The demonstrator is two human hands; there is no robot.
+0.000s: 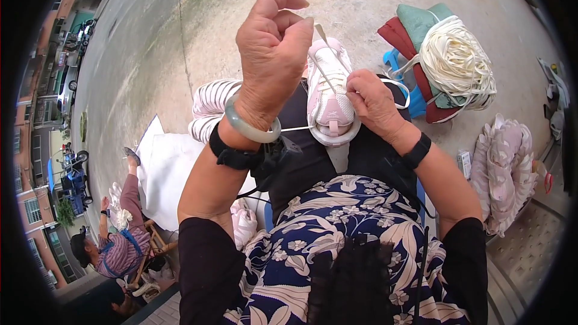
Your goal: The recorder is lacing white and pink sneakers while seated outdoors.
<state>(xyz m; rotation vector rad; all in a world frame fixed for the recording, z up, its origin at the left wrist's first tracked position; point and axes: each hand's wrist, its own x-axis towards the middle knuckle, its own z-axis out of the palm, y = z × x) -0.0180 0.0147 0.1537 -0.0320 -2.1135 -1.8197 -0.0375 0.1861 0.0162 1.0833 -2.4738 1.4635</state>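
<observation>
A pale pink and white sneaker [332, 111] rests upright between my black-clad thighs, its toe toward me. A light shoelace [324, 34] slants up from its throat to my left hand [276, 42], which is raised above and left of the shoe, fingers curled with the lace by the thumb. Against the shoe's right side, my right hand [374, 101] has its fingers pressed together at the eyelets; what they pinch is hidden. A loop of white lace [404, 91] bows out beside that hand. Another thin strand crosses the tongue.
At the right, a coil of cream laces [457, 54] lies on red and green cushions [404, 33] over a blue stool [394, 60]. Bundled pink shoes [503, 174] stand lower right, striped shoes [211, 108] left. White sheeting [171, 174] covers ground near a seated person [123, 247].
</observation>
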